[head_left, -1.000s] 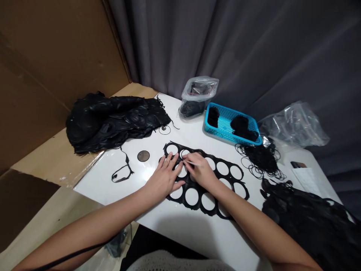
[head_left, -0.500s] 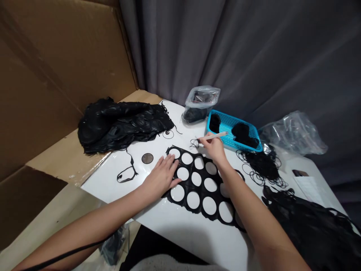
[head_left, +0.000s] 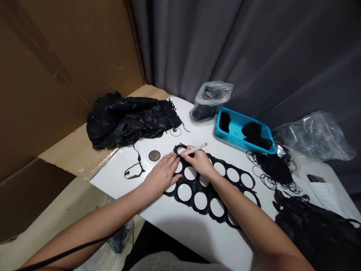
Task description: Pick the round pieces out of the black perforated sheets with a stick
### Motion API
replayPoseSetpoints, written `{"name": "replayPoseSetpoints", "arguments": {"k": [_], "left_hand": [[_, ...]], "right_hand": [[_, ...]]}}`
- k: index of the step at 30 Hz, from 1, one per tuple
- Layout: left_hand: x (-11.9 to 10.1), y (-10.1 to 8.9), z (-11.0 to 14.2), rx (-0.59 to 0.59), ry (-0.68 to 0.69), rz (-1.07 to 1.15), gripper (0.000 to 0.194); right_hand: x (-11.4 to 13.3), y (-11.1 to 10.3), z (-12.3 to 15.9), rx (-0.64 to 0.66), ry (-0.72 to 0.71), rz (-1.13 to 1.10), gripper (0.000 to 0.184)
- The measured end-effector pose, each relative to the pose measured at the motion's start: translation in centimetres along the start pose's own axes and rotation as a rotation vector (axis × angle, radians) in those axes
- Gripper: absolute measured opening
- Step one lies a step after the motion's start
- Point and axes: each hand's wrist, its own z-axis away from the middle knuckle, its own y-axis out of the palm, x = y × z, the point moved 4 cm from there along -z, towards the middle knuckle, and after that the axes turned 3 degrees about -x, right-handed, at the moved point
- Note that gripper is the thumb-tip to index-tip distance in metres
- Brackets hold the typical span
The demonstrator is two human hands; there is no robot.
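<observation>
A thin black rubbery sheet [head_left: 196, 185] with rows of round holes lies on the white table. My left hand [head_left: 161, 171] rests flat on its left end, fingers stretched out and holding nothing. My right hand [head_left: 199, 162] grips a slim white pen-like tool [head_left: 197, 148], its lower end hidden by my fingers. Those fingers are at the sheet's far left hole, beside my left fingertips. Thin black strands show around that hole; whether they are loose I cannot tell. A dark round disc [head_left: 154, 156] lies left of the sheet.
A pile of black sheets [head_left: 132, 120] sits at the back left. Behind are a clear bag [head_left: 213, 99] and a blue basket [head_left: 234, 141] with black pieces. Black rings [head_left: 275, 167], a plastic bag [head_left: 318, 135], a phone [head_left: 316, 178] and black scraps [head_left: 316, 222] lie right.
My right hand has moved left and nearer, from beyond the sheet with thin black rings at the tool to the far left hole. My left hand stays flat. The view has shifted slightly.
</observation>
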Motion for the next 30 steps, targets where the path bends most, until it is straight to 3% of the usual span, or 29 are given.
{"name": "replayPoseSetpoints", "arguments": {"k": [11, 17, 20, 22, 27, 28, 30], "left_hand": [[0.0, 0.3, 0.2, 0.000, 0.002, -0.008, 0.056], [0.0, 0.2, 0.1, -0.008, -0.011, 0.029, 0.054], [0.0, 0.3, 0.1, -0.002, -0.002, 0.025, 0.052], [-0.1, 0.2, 0.0, -0.001, 0.001, 0.028, 0.050], [0.2, -0.3, -0.4, -0.004, -0.002, 0.023, 0.048], [0.2, -0.6, -0.3, -0.006, -0.002, 0.022, 0.048], [0.1, -1.4, 0.1, -0.020, -0.015, 0.026, 0.047]], "right_hand": [[0.2, -0.1, -0.1, 0.016, -0.032, 0.030, 0.014], [1.0, 1.2, 1.4, 0.000, -0.360, 0.284, 0.015], [1.0, 1.6, 1.6, 0.001, -0.437, 0.434, 0.019], [0.7, 0.2, 0.6, -0.081, -0.402, 0.475, 0.020], [-0.1, -8.1, -2.3, -0.599, -0.116, 0.391, 0.019], [-0.1, -9.1, -2.4, -0.645, -0.076, 0.376, 0.020], [0.0, -9.6, -2.2, -0.619, -0.040, 0.325, 0.023]]}}
